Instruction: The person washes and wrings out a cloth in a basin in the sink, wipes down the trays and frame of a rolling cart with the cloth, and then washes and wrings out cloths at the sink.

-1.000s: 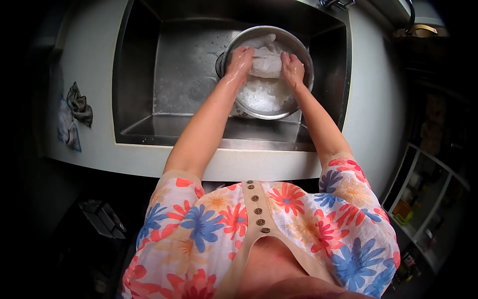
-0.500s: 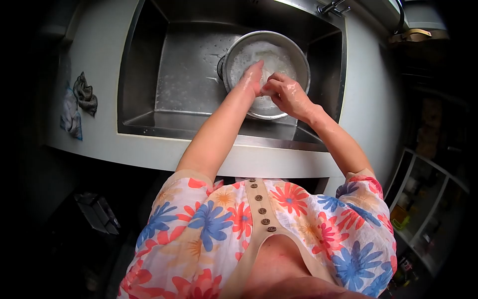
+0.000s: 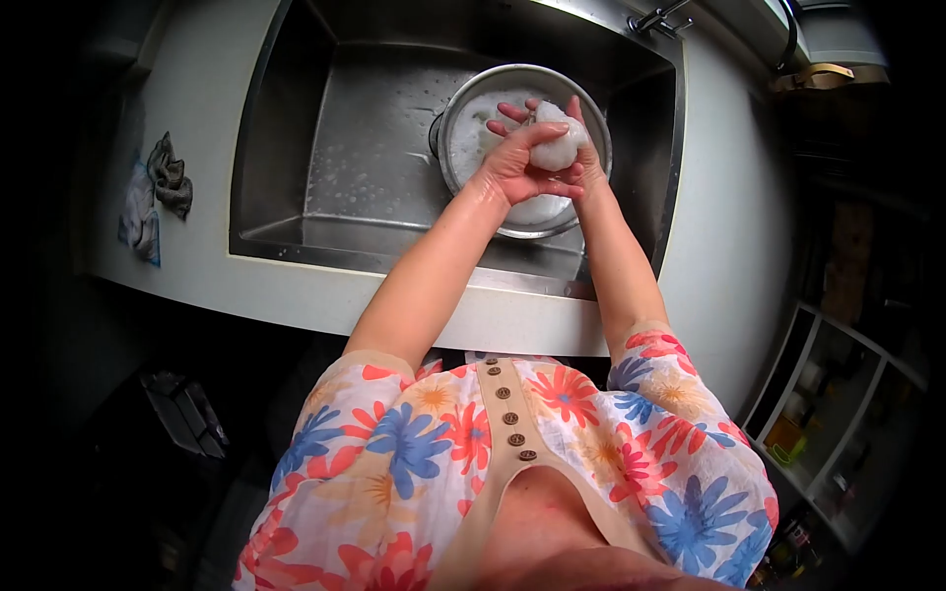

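Observation:
A wet, rounded white wad (image 3: 558, 146), which looks like bunched cloth, is held between my two hands above a metal pot (image 3: 456, 187). My left hand (image 3: 512, 169) cups it from the left, thumb pressed over it and some fingers spread. On the other side, my right hand (image 3: 589, 165) supports the wad, its fingers partly hidden behind it. White suds (image 3: 477, 116) float on the water in the pot. The pot stands in the right part of a stainless steel sink (image 3: 370, 128).
A tap (image 3: 658, 20) is at the sink's back right corner. Crumpled cloths, one dark (image 3: 171, 177) and one pale (image 3: 140, 215), lie on the left counter. Shelves (image 3: 828, 404) holding items stand at the lower right.
The white wad has come up out of the suds and now shows between my hands. My left hand has turned palm up, and my right hand has swung round to the wad's right side.

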`<state>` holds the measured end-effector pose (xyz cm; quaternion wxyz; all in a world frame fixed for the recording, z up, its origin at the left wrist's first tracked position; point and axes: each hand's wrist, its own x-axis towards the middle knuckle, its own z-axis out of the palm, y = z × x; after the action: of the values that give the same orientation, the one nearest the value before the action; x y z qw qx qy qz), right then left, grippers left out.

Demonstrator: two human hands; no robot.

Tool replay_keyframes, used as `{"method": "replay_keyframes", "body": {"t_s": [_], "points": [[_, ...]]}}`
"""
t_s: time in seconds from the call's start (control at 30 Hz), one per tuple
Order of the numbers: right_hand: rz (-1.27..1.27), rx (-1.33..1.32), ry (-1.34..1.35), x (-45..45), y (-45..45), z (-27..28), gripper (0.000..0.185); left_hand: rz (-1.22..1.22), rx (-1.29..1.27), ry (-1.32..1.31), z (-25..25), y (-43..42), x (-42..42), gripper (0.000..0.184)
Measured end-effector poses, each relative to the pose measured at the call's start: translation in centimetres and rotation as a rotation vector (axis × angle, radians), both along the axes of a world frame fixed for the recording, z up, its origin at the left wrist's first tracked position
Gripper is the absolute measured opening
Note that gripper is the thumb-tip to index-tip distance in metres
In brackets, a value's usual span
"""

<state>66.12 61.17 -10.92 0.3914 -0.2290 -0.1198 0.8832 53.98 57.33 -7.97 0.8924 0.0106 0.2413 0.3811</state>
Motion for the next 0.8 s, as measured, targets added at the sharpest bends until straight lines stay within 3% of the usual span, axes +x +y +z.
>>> {"method": "replay_keyframes", "body": {"t_s": [0.03, 0.07, 0.1, 0.2, 0.27, 0.3, 0.37, 0.4, 0.43, 0.47, 0.5, 0.53, 0.57, 0.67, 0.7, 0.77, 0.8], "points": [[-0.038, 0.041, 0.103, -0.5, -0.3, 1.0, 0.053, -0.006, -0.069, -0.233, -0.2, 0.3, -0.1, 0.043], [-0.077, 0.080, 0.205, -0.9, -0.5, 2.0, 0.052, 0.004, -0.074, -0.254, -0.3, 0.2, -0.2, 0.042], [-0.155, 0.095, 0.117, -1.4, -0.3, 3.7, 0.042, 0.014, -0.077, -0.276, -0.2, 0.2, -0.2, 0.042], [0.098, 0.239, 0.234, -0.1, 3.0, 2.8, 0.036, 0.035, 0.048, -0.184, 0.7, 0.1, -0.1, 0.035], [0.078, 0.194, -0.201, 0.0, 3.8, 3.9, 0.037, -0.082, 0.121, -0.212, -0.2, 0.6, 0.0, 0.031], [0.074, 0.226, -0.376, -0.2, 4.2, 3.9, 0.038, -0.064, 0.135, -0.003, 0.6, 0.5, 0.1, 0.016], [0.006, 0.236, -0.730, -1.1, 4.0, 3.6, 0.038, -0.106, 0.094, 0.189, -1.2, 0.5, 0.7, 0.013], [0.036, 0.180, -0.715, -1.3, 3.9, 3.0, 0.035, -0.129, 0.073, 0.286, -1.9, 0.6, 0.9, 0.014], [-0.005, 0.221, -0.910, -2.0, 3.6, 2.1, 0.035, -0.172, 0.041, 0.429, -2.5, 0.7, 1.2, 0.019], [-0.047, 0.262, -1.105, -2.7, 3.4, 1.1, 0.035, -0.145, 0.068, 0.594, -2.8, 0.5, 1.5, 0.011], [0.020, 0.350, -1.181, -2.7, 3.2, -0.2, 0.036, -0.117, 0.096, 0.758, -3.0, 0.4, 1.8, 0.005], [-0.025, 0.242, -1.140, -2.5, 3.6, -2.5, 0.039, -0.089, 0.121, 0.922, -3.2, 0.1, 2.1, 0.007], [-0.039, 0.260, -1.226, -2.9, 3.6, -3.1, 0.039, -0.152, 0.174, 1.091, -4.1, 0.6, 2.2, 0.018], [-0.076, 0.374, -1.452, -3.6, 4.0, -4.6, 0.036, 0.057, 0.526, 1.492, -7.1, 0.5, 2.6, 0.020], [-0.086, 0.417, -1.524, -3.6, 4.1, -4.8, 0.035, 0.036, 0.475, 1.373, -7.4, 0.4, 2.8, 0.021], [0.118, 0.288, -1.208, -2.1, 3.9, -1.4, 0.032, -0.001, 0.371, 1.135, -7.9, 0.5, 3.3, 0.024], [0.218, 0.221, -1.048, -1.2, 3.7, 0.7, 0.032, -0.290, 0.168, 0.954, -2.4, 0.5, 1.5, 0.029]]}}
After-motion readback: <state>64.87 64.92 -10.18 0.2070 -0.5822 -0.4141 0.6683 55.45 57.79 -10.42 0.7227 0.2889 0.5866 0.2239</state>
